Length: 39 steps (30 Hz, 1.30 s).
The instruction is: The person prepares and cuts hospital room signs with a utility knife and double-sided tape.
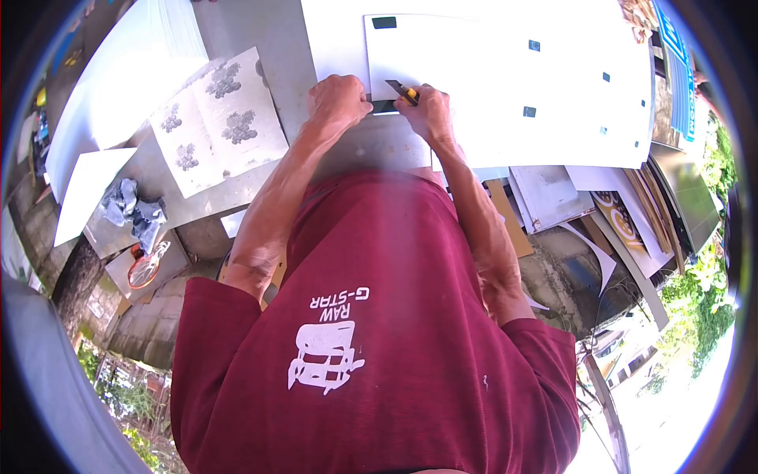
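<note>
- The right hand (430, 112) has its grip closed around a yellow-and-black utility knife (404, 92). The knife is held low and slanted, with its tip at the near edge of a large white sheet (505, 79). That shallow angle looks suited to drawing the blade along the sheet rather than jabbing into it.
- The left hand (338, 101) is clenched into a fist, with nothing in it that I can make out. It presses down at the near-left corner of the white sheet, apparently to pin it so it cannot slide.
- A short dark strip (382, 106) lies between the two hands at the sheet's near edge. Whether it is tape or the end of a ruler cannot be told.
- The white sheet lies flat on the grey surface (276, 47) and spreads far and right from the hands. Small dark squares (529, 111) are scattered across it.
- Left of the hands, a pale printed sheet with grey flower-like clusters (217, 118) lies flat, well apart from the knife.
- Nearer and further left, a crumpled grey cloth (134, 209) sits on a lower ledge.
- On the near right, stacked boards and offcut panels (632, 213) lie below the surface's edge.
- Both forearms reach out from a maroon T-shirt (379, 332). The hands are close together, so the holding fist is just beside the blade.
</note>
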Available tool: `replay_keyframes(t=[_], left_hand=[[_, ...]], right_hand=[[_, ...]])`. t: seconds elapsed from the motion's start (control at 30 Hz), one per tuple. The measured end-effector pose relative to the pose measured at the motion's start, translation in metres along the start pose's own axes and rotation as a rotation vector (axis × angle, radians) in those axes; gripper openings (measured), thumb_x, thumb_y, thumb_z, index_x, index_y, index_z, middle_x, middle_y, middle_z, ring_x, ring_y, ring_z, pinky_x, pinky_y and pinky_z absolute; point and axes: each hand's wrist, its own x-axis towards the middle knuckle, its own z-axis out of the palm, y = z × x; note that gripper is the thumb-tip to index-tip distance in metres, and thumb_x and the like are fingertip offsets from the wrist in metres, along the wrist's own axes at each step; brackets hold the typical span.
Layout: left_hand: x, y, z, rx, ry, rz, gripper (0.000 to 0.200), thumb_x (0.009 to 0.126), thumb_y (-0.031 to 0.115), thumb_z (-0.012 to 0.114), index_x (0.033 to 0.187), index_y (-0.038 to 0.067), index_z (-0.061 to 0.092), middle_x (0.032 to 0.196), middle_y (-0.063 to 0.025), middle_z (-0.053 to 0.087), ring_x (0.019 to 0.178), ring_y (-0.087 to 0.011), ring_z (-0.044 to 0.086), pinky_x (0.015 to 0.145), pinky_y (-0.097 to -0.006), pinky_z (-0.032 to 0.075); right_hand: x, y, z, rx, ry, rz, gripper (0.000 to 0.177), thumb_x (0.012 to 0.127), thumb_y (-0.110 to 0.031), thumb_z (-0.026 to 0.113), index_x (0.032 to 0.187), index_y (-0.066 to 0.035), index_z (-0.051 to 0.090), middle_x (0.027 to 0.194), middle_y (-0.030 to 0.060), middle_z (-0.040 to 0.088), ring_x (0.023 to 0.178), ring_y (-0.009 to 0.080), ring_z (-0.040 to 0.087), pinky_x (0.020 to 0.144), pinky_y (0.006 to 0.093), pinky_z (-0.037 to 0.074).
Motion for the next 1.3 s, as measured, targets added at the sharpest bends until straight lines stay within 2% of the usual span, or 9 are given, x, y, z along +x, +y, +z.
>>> replay_keyframes(t=[0.37, 0.47, 0.57, 0.67, 0.87, 1.07, 1.17, 1.3], left_hand=[[-0.001, 0.001, -0.002, 0.002, -0.004, 0.008, 0.016, 0.078, 0.027, 0.079, 0.083, 0.012, 0.079, 0.079, -0.0104, 0.075, 0.079, -0.0280, 0.073, 0.078, -0.0420, 0.057], [-0.001, 0.001, -0.001, 0.012, -0.004, 0.004, 0.016, 0.079, 0.027, 0.079, 0.084, 0.012, 0.079, 0.080, -0.0106, 0.075, 0.080, -0.0284, 0.073, 0.079, -0.0422, 0.057], [-0.001, 0.002, -0.002, 0.016, -0.003, -0.002, 0.016, 0.078, 0.027, 0.079, 0.084, 0.012, 0.079, 0.080, -0.0105, 0.075, 0.080, -0.0285, 0.073, 0.078, -0.0420, 0.057], [-0.001, 0.002, -0.002, 0.022, -0.002, -0.015, 0.016, 0.078, 0.028, 0.079, 0.084, 0.013, 0.079, 0.080, -0.0105, 0.075, 0.080, -0.0286, 0.073, 0.078, -0.0419, 0.057], [0.000, 0.000, 0.000, 0.014, -0.005, -0.008, 0.017, 0.079, 0.028, 0.079, 0.084, 0.012, 0.079, 0.080, -0.0101, 0.075, 0.080, -0.0285, 0.073, 0.077, -0.0420, 0.057], [-0.002, 0.002, 0.000, 0.013, 0.004, -0.005, 0.018, 0.079, 0.029, 0.079, 0.084, 0.012, 0.079, 0.079, -0.0100, 0.075, 0.080, -0.0285, 0.073, 0.077, -0.0422, 0.057], [-0.001, -0.001, 0.001, 0.021, 0.013, 0.016, 0.018, 0.079, 0.029, 0.079, 0.084, 0.012, 0.079, 0.079, -0.0099, 0.075, 0.079, -0.0284, 0.073, 0.077, -0.0422, 0.057], [0.002, -0.002, 0.003, 0.018, 0.007, 0.009, 0.019, 0.078, 0.030, 0.078, 0.083, 0.012, 0.079, 0.079, -0.0096, 0.075, 0.078, -0.0282, 0.073, 0.077, -0.0417, 0.057]], right_hand=[[-0.001, -0.006, 0.002, -0.060, 0.019, 0.015, 0.025, 0.078, -0.022, 0.080, 0.095, -0.004, 0.076, 0.091, 0.0172, 0.071, 0.082, 0.0312, 0.070, 0.077, 0.0418, 0.054], [-0.001, -0.006, 0.006, -0.148, 0.045, -0.008, 0.034, 0.076, -0.025, 0.082, 0.099, -0.002, 0.072, 0.090, 0.0172, 0.071, 0.083, 0.0326, 0.070, 0.077, 0.0429, 0.054], [-0.007, -0.011, 0.008, -0.061, 0.066, 0.073, 0.042, 0.074, -0.029, 0.081, 0.102, -0.002, 0.063, 0.091, 0.0173, 0.073, 0.086, 0.0360, 0.071, 0.077, 0.0471, 0.055], [-0.005, -0.019, -0.003, -0.087, -0.010, 0.104, 0.053, 0.072, -0.032, 0.083, 0.104, -0.001, 0.055, 0.088, 0.0185, 0.072, 0.085, 0.0374, 0.072, 0.077, 0.0484, 0.054], [-0.005, -0.035, -0.003, -0.157, 0.032, 0.179, 0.057, 0.069, -0.031, 0.086, 0.104, -0.002, 0.052, 0.087, 0.0192, 0.072, 0.081, 0.0386, 0.071, 0.076, 0.0499, 0.054], [-0.012, -0.023, 0.001, -0.175, 0.028, 0.029, 0.064, 0.068, -0.033, 0.086, 0.108, 0.001, 0.048, 0.090, 0.0214, 0.071, 0.086, 0.0403, 0.070, 0.076, 0.0508, 0.054], [-0.023, -0.002, 0.005, -0.052, 0.090, -0.091, 0.053, 0.080, -0.030, 0.077, 0.109, 0.004, 0.049, 0.090, 0.0259, 0.069, 0.089, 0.0422, 0.070, 0.078, 0.0513, 0.053], [-0.040, 0.001, -0.011, 0.139, -0.235, 0.071, 0.037, 0.094, -0.026, 0.058, 0.104, 0.009, 0.052, 0.085, 0.0319, 0.067, 0.085, 0.0480, 0.068, 0.077, 0.0538, 0.053]])
